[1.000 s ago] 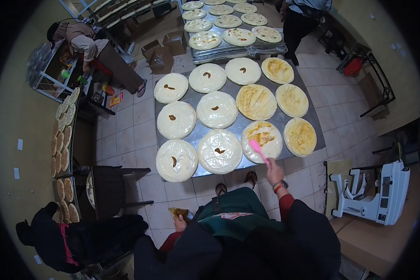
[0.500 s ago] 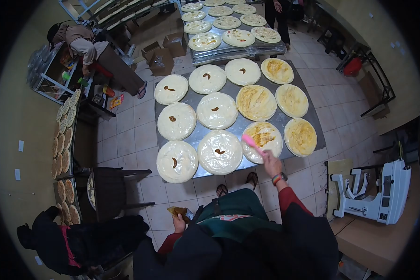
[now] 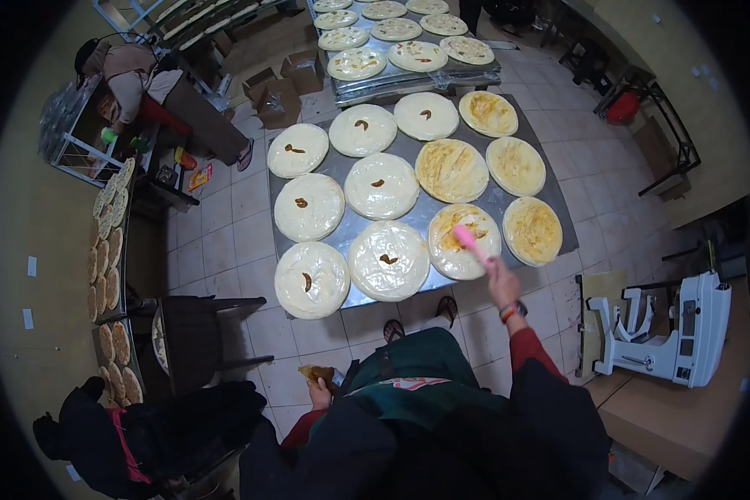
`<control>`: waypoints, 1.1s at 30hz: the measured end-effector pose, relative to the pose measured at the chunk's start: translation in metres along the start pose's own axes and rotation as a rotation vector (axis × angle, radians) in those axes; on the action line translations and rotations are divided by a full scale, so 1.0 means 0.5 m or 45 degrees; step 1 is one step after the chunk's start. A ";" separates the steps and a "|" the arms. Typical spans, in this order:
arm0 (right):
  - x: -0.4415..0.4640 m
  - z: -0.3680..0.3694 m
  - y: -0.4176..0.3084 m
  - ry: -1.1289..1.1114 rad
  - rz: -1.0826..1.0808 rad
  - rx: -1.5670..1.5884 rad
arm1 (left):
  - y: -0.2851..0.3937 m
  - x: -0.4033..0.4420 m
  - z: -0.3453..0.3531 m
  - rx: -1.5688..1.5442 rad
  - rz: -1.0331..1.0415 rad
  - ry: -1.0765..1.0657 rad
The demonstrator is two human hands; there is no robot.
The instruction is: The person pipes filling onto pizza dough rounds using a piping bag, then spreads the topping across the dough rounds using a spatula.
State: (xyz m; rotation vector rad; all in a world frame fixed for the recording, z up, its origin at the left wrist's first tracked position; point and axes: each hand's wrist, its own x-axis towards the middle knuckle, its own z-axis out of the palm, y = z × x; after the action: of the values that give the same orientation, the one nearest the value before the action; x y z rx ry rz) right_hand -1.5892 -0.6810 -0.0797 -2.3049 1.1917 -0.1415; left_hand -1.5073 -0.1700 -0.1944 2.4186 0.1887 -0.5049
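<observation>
My right hand is closed around the handle of a pink spatula. The spatula's head touches a round dough base in the front row, where orange-brown sauce is smeared in streaks. Low at my left side, my left hand grips a plastic bag of brown sauce; the bag's lower part is partly hidden. On the metal table lie several more rounds. Those on the right are spread with sauce, such as the front-right round. Pale glossy ones, like the front-middle round, carry a small brown dab.
Behind stands a second table with several topped rounds. A person bends at a shelf on the left; another person in dark clothes is at lower left near a black chair. A white machine stands at right.
The spatula has swung from the round's left edge to its middle, its head now on the sauce. My right hand moved slightly right. The whole view shifted a little; my left hand still holds the bag.
</observation>
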 end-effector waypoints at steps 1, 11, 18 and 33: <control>0.026 0.004 0.020 0.003 0.011 0.003 | 0.002 0.001 -0.004 0.007 0.007 -0.006; -0.045 -0.009 -0.020 -0.117 -0.225 -0.060 | 0.022 0.031 -0.004 -0.031 0.050 0.010; 0.102 0.030 0.028 0.125 0.140 0.021 | 0.031 0.049 -0.010 0.001 0.139 -0.076; -0.162 -0.010 0.062 0.427 0.052 0.052 | -0.058 0.098 0.039 0.093 0.201 -0.170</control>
State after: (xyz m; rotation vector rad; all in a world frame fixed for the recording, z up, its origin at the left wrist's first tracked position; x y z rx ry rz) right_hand -1.6624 -0.6341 -0.0790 -2.2783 1.3813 -0.5507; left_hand -1.4760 -0.1594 -0.2444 2.4351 -0.0789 -0.6074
